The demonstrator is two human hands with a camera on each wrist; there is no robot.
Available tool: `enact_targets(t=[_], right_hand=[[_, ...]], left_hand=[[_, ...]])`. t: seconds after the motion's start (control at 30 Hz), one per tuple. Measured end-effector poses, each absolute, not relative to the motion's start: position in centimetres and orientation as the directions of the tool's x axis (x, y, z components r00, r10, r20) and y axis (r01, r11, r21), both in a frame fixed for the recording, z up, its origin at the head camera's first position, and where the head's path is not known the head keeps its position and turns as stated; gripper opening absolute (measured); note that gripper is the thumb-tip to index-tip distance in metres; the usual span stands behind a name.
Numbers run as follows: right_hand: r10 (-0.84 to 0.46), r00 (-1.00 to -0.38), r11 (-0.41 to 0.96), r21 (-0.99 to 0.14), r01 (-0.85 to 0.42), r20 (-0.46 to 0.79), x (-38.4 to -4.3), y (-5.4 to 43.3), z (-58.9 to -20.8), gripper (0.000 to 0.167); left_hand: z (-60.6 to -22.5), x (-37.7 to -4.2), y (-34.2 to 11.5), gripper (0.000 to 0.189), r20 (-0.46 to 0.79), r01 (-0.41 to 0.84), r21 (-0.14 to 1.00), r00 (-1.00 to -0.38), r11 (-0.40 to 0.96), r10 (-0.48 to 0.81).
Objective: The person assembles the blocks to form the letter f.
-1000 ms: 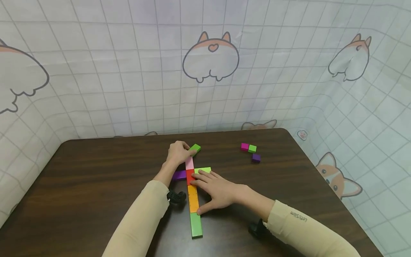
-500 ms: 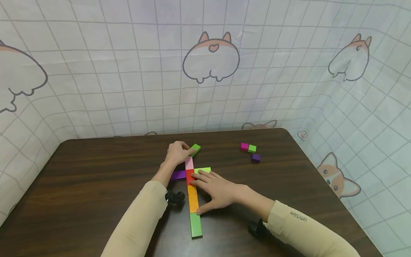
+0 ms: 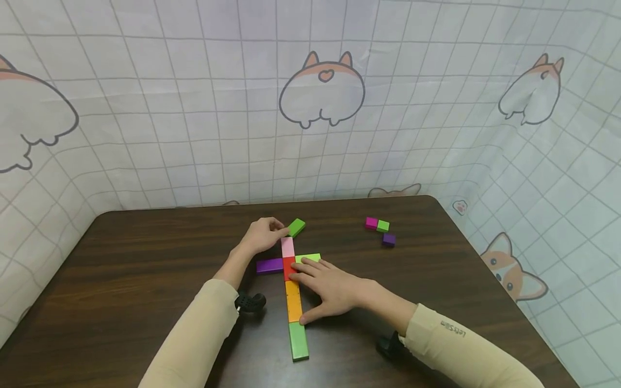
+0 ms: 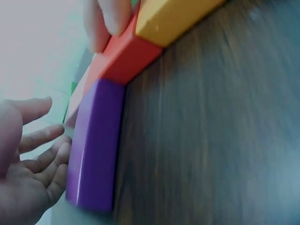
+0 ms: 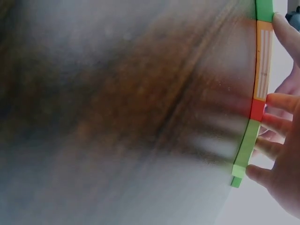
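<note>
My left hand (image 3: 263, 235) is beside the far end of a line of blocks, its fingertips close to a tilted green block (image 3: 296, 227) and a pink block (image 3: 288, 247). In the left wrist view its fingers (image 4: 44, 136) are loosely bent, with nothing between them. My right hand (image 3: 335, 291) lies spread, fingertips on the red block (image 3: 288, 269) and light green block (image 3: 310, 257), thumb at the near end of the orange block (image 3: 293, 302). A green block (image 3: 298, 342) ends the line nearest me. A purple block (image 4: 96, 145) sticks out left from the red one.
Three small blocks, magenta (image 3: 371, 223), light green (image 3: 383, 226) and dark purple (image 3: 389, 240), lie at the back right of the dark wooden table (image 3: 145, 291). A white patterned curtain (image 3: 204, 108) hangs behind and to the right.
My left hand has drawn slightly left and away from the tilted green block, uncovering more of the purple block. My right hand keeps its place on the line.
</note>
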State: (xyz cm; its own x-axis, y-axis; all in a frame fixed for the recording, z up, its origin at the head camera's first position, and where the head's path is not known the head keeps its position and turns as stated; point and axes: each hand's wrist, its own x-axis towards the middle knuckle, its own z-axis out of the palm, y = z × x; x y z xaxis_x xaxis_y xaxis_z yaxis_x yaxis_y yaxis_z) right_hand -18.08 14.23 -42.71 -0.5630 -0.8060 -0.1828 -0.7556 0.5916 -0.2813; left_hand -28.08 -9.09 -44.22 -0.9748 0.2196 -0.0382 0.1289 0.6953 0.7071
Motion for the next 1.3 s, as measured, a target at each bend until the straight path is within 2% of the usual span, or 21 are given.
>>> enact_targets(t=[0.5, 0.8, 1.17, 1.3], right_hand=[[-0.799, -0.572, 0.601, -0.262, -0.755, -0.182, -18.1, 14.0, -42.6, 0.099], [-0.803, -0.571, 0.596, -0.258, -0.761, -0.17, -18.0, 13.9, -42.6, 0.1], [-0.821, -0.567, 0.559, -0.306, -0.77, -0.073, -18.4, 14.4, -42.5, 0.093], [-0.801, -0.597, 0.576, -0.323, -0.751, -0.041, -18.9, 15.0, -42.2, 0.085]], left_hand=[[-42.3, -23.7, -11.7, 0.038, 0.074, 0.367, 0.633, -0.905, 0.682, 0.418], [-42.5, -20.5, -11.5, 0.048, 0.078, 0.46, 0.521, -0.865, 0.719, 0.496], [-42.6, -16.8, -11.1, 0.084, 0.018, 0.538, 0.497, -0.791, 0.681, 0.612], [-42.6, -15.9, -10.9, 0.096, -0.021, 0.558, 0.472, -0.767, 0.683, 0.641]])
